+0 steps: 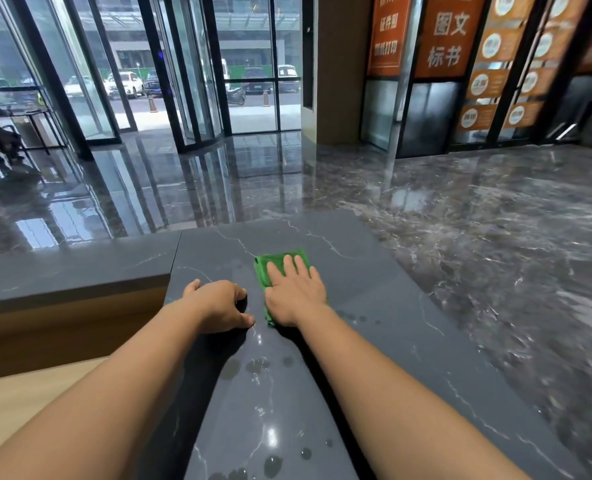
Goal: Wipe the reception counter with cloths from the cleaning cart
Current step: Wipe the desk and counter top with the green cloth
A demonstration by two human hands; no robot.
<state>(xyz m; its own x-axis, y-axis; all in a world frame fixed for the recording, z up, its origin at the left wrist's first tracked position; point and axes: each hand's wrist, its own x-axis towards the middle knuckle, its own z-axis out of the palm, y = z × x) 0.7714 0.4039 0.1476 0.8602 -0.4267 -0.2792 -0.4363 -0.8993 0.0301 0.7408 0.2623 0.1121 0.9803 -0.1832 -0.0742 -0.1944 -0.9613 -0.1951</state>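
Nearer than the green cloth (280,261), droplets (258,366) on the worktop (374,306) await wiping; right hand (294,296) presses it flat, left hand (218,304) rests loosely curled, empty.

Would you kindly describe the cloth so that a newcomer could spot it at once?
Start at the dark grey stone counter in the foreground, facing the glass doors. Near its far end the right hand lies flat on a cloth. It is bright green, the only vivid colour on the counter; the left hand beside it rests on bare stone.
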